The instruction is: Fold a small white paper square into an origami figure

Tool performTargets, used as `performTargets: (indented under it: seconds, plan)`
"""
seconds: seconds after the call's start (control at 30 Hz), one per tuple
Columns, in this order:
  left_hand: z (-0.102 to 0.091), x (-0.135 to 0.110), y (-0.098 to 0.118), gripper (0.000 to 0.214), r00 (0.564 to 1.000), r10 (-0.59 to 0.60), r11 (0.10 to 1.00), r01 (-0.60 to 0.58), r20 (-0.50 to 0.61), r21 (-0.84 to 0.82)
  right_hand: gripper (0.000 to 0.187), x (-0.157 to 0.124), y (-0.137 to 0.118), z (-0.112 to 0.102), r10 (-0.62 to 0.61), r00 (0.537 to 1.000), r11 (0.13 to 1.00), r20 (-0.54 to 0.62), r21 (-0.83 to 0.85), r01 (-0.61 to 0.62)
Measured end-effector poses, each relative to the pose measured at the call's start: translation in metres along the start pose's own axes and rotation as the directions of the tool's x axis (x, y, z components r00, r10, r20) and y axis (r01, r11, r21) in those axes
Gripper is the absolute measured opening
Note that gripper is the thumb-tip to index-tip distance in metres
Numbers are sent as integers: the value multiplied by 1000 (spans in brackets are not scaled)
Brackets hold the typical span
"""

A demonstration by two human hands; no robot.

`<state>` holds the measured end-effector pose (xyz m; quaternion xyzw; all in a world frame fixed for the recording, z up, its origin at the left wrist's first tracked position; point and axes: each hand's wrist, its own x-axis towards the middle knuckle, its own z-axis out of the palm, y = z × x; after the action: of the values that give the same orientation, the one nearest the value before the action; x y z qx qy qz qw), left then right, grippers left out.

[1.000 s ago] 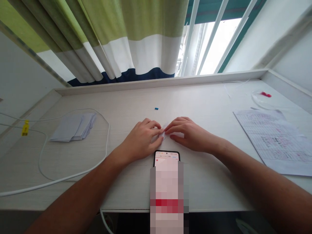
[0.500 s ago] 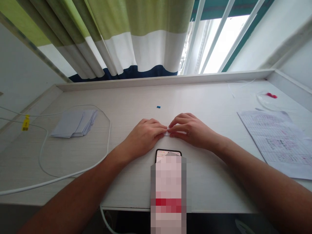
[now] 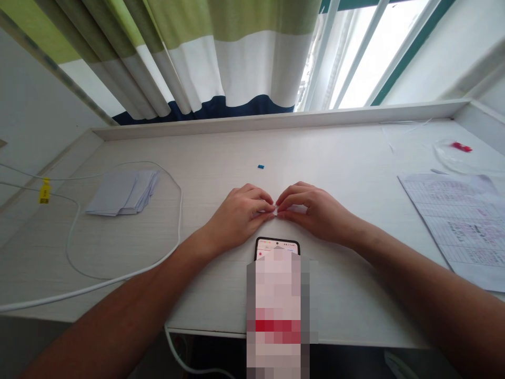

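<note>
Between my two hands is a small white piece of paper [image 3: 275,210], mostly covered by my fingers. My left hand [image 3: 246,213] pinches its left side with thumb and fingertips. From the other side my right hand [image 3: 307,208] pinches it too, and the fingertips of both hands nearly meet. A phone [image 3: 276,243] with a lit screen lies just below my hands, its lower part blurred out. Beyond my hands a tiny blue object [image 3: 261,167] rests on the white desk [image 3: 221,152]; its kind is too small to tell.
A stack of white paper sheets [image 3: 118,193] lies on the left, with a white cable [image 3: 180,210] looping around it and a yellow tag [image 3: 44,190]. Written sheets [image 3: 461,221] lie on the right. Behind them is a red item [image 3: 461,147]. A raised ledge [image 3: 276,120] borders the back.
My left fingers have lifted and curled more, and the fingertips of both hands now nearly meet over the paper. The whole view has shifted slightly.
</note>
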<state>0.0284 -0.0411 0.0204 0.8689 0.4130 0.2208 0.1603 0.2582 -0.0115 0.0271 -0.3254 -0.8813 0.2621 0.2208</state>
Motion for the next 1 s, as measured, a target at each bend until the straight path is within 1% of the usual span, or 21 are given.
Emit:
performTargets:
  seconds: [0.13,0.2,0.27,0.33,0.4,0.47,0.53,0.6,0.73,0.87,0.9,1.0]
  plan:
    - [0,-1,4,15,999,30,1000,-30,-38,-4,18,-1,1,0,-28,999,1000,17,-13,29]
    - [-1,0,6,17,998,51,998,-51,-36,-22,19,-1,2,0,-41,999,998,22,-38,42]
    - [-1,0,8,17,999,43,997,-45,-30,-69,20,0,2,0,-38,999,998,27,-49,39]
    - [0,1,9,16,999,-19,989,13,-39,-150,19,1,1,2,-6,1000,999,27,-50,8]
    - [2,2,10,14,988,-143,956,124,-54,-267,18,2,-2,4,58,998,997,3,-49,-58]
    - [4,3,12,11,957,-286,897,245,-58,-368,16,3,-5,7,127,991,991,-40,-38,-129]
    - [6,3,14,8,925,-376,845,317,-57,-432,13,4,-6,8,172,983,985,-70,-10,-173]
    - [7,4,15,11,913,-405,812,336,-47,-477,12,5,-7,8,197,977,980,-79,30,-195]
    - [7,5,15,19,905,-424,770,346,-23,-536,9,7,-9,6,279,955,957,-98,112,-267]
    - [7,6,15,9,902,-431,776,349,-36,-525,7,9,-11,5,355,929,927,-106,169,-335]
    - [8,7,15,9,902,-430,777,348,-38,-525,8,10,-11,5,369,923,920,-109,183,-346]
    - [9,8,16,19,896,-442,764,357,-33,-538,11,10,-9,5,403,909,897,-103,241,-370]
